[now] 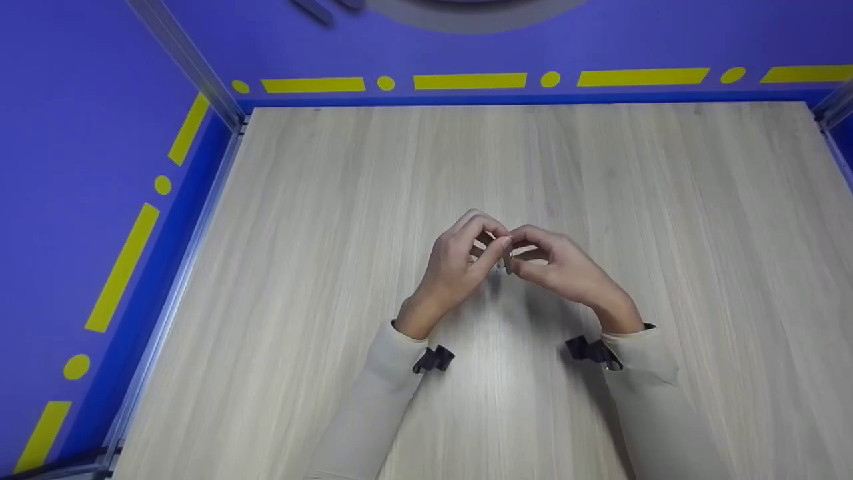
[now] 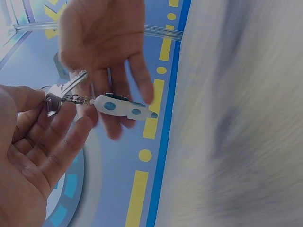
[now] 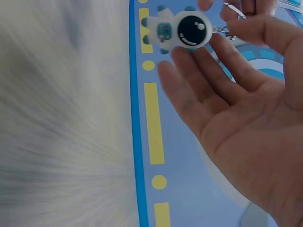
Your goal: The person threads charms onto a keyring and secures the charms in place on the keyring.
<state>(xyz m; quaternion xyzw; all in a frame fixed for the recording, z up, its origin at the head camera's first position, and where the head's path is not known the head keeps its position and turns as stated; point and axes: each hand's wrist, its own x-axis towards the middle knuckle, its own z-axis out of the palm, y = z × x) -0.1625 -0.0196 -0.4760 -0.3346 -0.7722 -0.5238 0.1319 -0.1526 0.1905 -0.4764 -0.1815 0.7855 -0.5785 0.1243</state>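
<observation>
A keychain with a small white and teal astronaut figure hangs from a short metal chain between the two hands. A silver key sits at the chain's upper end; in the head view it appears as a thin grey key. With thumb and index finger, my left hand pinches the metal parts at the top of the keychain. My right hand meets it there, thumb and index finger around the ring end, the exact contact partly hidden. Its other fingers extend beside the astronaut.
Both hands are above a light wood-grain table. Blue walls with yellow markings stand behind it and on the left. Black wrist mounts sit at the sleeve cuffs.
</observation>
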